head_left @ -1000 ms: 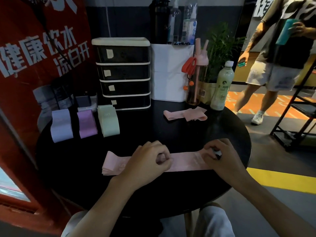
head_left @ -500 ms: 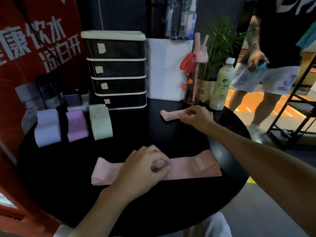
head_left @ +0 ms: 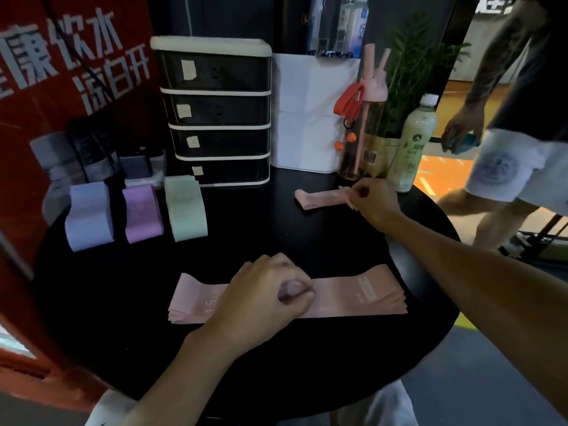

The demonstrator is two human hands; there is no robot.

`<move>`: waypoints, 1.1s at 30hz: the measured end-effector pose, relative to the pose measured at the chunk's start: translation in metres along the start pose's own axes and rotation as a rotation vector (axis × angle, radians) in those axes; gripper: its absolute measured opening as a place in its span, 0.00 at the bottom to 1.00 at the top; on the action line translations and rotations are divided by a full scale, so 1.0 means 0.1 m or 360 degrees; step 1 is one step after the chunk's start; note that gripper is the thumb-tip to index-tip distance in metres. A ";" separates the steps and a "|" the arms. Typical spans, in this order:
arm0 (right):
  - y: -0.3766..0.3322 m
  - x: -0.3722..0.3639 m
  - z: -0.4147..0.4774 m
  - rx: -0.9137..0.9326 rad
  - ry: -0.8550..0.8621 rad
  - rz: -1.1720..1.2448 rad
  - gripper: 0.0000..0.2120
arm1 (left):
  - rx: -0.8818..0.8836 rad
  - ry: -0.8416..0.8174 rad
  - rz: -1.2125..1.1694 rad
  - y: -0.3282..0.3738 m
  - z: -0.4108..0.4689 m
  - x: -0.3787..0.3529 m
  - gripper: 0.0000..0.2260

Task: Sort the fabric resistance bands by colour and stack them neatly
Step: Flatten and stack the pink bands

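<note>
The right hand is pinching the far pink band, lying crosswise beyond the pink stack the clenched left hand is pinning.

Dim room. Round black counter; red banner by left edge; black drawer unit, white box, plant along far edge; grey floor below.

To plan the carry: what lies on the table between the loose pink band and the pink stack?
Nothing: in the head view only bare table separates the loose pink band, gripped by the right hand, from the pink stack.
</note>
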State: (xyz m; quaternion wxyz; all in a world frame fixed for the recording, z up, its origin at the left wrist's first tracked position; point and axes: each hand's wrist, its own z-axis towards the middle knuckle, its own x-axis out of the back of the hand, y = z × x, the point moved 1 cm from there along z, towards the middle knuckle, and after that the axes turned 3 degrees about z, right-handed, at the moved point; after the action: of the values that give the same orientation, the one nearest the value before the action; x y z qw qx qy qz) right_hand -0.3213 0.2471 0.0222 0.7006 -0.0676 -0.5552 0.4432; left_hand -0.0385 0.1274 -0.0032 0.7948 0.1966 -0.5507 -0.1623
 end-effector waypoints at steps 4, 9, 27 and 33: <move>-0.25 0.27 -0.10 0.0167 0.0052 0.0343 0.04 | -0.0050 0.0015 0.0011 -0.01 0.00 0.00 0.06; -0.56 0.67 -0.21 0.0264 0.0089 0.0563 0.06 | -0.0069 0.0109 0.0017 0.03 -0.03 0.00 0.07; -1.66 1.35 -0.58 0.0719 0.0146 0.0724 0.05 | -0.0085 0.0739 -0.0420 0.71 0.64 1.32 0.10; -1.95 1.37 -0.66 0.0844 0.0180 0.0812 0.05 | -0.0093 0.0719 -0.0489 0.78 0.88 1.67 0.13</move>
State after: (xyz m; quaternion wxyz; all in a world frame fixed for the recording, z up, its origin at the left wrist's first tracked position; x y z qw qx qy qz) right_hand -0.1607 0.2523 0.2097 0.5904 -0.0444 -0.3468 0.7275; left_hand -0.0605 0.1043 0.1985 0.8689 0.2860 -0.3182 -0.2488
